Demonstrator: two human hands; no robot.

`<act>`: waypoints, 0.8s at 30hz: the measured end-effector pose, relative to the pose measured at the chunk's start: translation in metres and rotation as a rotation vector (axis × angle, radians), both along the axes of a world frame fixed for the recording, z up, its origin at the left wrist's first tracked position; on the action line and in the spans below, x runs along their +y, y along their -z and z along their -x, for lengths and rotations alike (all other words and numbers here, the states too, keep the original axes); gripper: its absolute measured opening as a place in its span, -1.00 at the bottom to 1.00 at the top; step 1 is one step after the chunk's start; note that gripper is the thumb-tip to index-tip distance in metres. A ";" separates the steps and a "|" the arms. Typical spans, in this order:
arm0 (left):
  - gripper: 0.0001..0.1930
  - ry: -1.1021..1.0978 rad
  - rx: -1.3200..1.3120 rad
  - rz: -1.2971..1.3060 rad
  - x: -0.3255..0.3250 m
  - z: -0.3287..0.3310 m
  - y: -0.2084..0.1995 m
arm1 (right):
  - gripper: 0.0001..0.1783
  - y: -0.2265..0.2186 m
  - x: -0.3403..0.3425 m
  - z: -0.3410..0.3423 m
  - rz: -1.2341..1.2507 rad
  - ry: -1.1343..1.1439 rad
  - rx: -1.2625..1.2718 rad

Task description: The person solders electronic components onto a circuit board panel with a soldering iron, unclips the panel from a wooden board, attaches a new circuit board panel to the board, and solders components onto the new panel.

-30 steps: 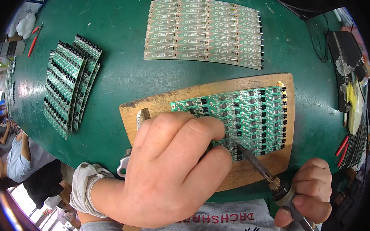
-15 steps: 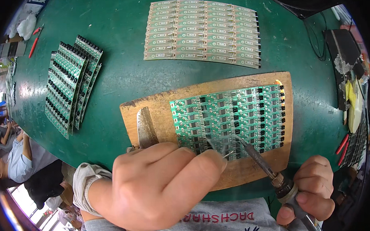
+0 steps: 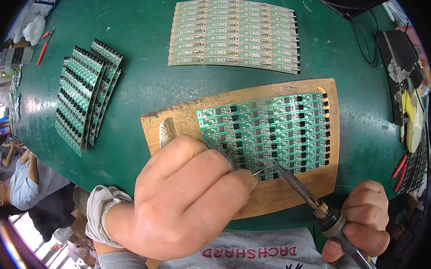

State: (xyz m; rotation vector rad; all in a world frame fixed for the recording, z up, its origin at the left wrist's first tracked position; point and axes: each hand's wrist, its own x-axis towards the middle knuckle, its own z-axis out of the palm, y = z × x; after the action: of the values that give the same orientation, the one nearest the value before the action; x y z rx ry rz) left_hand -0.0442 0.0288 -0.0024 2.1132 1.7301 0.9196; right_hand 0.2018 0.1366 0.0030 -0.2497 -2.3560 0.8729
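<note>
A panel of green circuit boards [image 3: 259, 132] with black components lies on a wooden board [image 3: 213, 94] in front of me. In my right hand [image 3: 365, 221] is a soldering iron [image 3: 301, 191], gripped by its handle and slanting up to the left. Its tip is at the panel's lower part. My left hand [image 3: 194, 199] is closed over the panel's lower left corner, pinching a thin silver solder wire [image 3: 261, 171] whose end points at the iron's tip. Whether wire and tip touch, I cannot tell. A flat metal piece [image 3: 167, 131] shows partly behind my left hand.
Several populated panels [image 3: 79, 93] lean in a stack at the left. Another panel [image 3: 232, 36], pale side up, lies at the far side. Red-handled pliers [image 3: 44, 47] lie far left. Dark boxes [image 3: 399, 56] and red-handled tools [image 3: 400, 166] line the right edge. People [image 3: 23, 183] sit at the left.
My left hand has moved up a little, and the wire's end is closer to the iron's tip. Smoke seen over the panel before has thinned. The wooden board appears slightly higher in view.
</note>
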 end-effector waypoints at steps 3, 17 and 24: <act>-0.74 0.002 0.010 -0.025 0.000 -0.001 0.005 | -0.50 -0.001 -0.001 0.002 -0.005 0.024 -0.026; -0.74 -0.007 0.032 -0.037 0.001 -0.002 0.007 | -0.51 0.000 -0.004 0.006 -0.024 0.038 -0.066; -0.74 0.005 0.035 -0.049 0.000 -0.003 0.009 | -0.54 0.003 -0.001 0.003 -0.029 -0.005 -0.036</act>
State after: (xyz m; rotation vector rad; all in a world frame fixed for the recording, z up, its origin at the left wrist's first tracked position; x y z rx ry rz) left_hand -0.0415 0.0290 -0.0111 2.1763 1.7354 0.9381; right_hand 0.1993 0.1357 0.0001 -0.2500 -2.4017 0.8422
